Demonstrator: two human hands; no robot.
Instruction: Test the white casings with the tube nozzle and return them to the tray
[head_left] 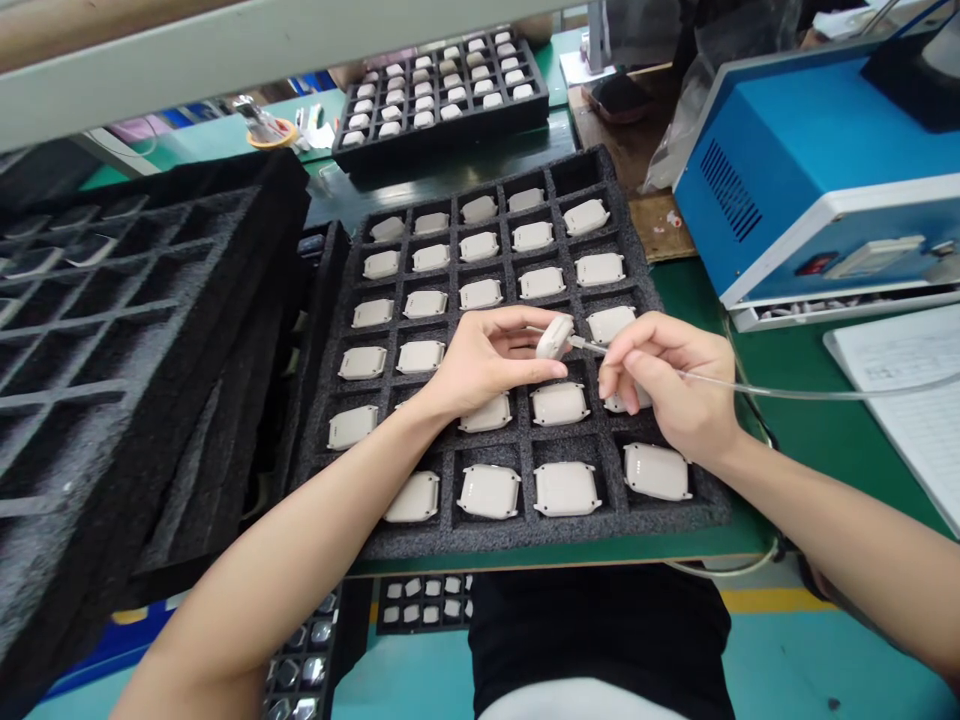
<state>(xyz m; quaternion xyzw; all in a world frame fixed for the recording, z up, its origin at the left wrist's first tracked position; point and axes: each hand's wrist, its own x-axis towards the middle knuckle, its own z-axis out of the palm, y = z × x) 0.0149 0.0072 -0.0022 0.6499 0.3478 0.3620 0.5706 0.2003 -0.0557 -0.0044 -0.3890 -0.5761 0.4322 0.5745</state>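
My left hand is closed on a beige smartwatch case, gripped at its edges and tilted up above the foam tray. In my right hand is a thin clear tube, pinched between the fingers. The tube's narrow tip points at the case's side and seems to touch it. Beneath both hands, the black tray holds rows of similar beige cases, one per pocket. The pocket at the far right corner has no case in it.
A blue machine stands at the right, with paper sheets in front of it. Stacked black foam trays rise at the left. Beyond, another filled tray lies near a tape roll. A pale bar crosses overhead.
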